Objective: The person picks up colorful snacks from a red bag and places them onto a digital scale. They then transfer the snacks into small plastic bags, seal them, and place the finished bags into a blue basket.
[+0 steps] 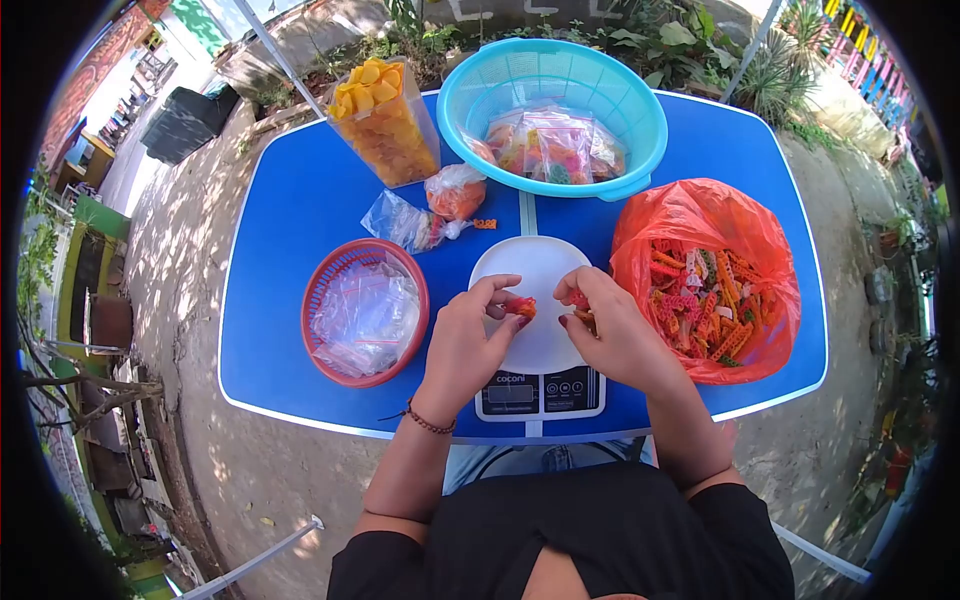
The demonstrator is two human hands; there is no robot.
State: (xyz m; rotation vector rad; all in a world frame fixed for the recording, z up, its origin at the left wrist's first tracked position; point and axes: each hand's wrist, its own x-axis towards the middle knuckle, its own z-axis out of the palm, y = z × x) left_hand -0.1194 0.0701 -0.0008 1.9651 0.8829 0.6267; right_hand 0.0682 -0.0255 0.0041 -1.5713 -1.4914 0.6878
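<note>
My left hand (468,335) is over the left part of the white round plate of a kitchen scale (533,262), its fingers closed on a small orange-red snack piece (521,308). Above the plate's right side, my right hand (622,335) pinches red and orange snack pieces (577,300), partly hidden by the fingers. Both hands are close together, a little apart. Just right of my right hand is an open red plastic bag (640,240) full of ridged crackers (715,310) in orange, red, pink and green.
A red basket (424,318) of clear plastic bags (365,310) stands at left. Behind are a turquoise basin (650,110) with filled packets (560,150), a bag of yellow chips (385,120), and small knotted bags (455,192). All stand on a blue table (270,270).
</note>
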